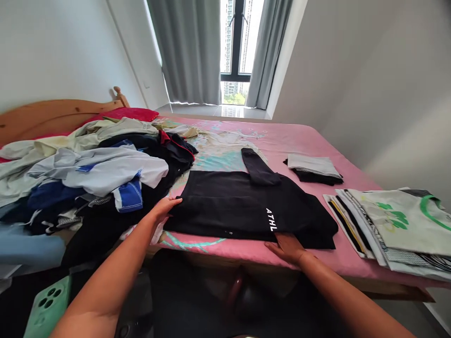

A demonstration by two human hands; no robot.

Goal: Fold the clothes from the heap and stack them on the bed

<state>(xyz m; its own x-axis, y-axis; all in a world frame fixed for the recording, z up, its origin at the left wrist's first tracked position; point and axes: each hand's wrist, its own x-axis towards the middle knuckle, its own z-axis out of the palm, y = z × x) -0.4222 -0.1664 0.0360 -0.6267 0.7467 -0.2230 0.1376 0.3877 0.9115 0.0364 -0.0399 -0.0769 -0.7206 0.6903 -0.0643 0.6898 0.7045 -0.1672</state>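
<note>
A black long-sleeved top (225, 211) with white letters "ATHL" lies folded on the front of the bed. One of its sleeves (259, 166) sticks out past the far edge. At the top's left end, my left hand (162, 209) pinches the fabric edge between thumb and fingers. My right hand (289, 248) is at the near edge beside the lettering. Its fingers reach under the cloth, which hides their tips, and the thumb is spread apart on the bedsheet.
Rumpled clothes (95, 169) are heaped on the left. To the right are a small folded pile (313, 168) and a larger folded stack (398, 225). A pink sheet (292, 136) covers the bed. A green phone (47, 305) is at lower left.
</note>
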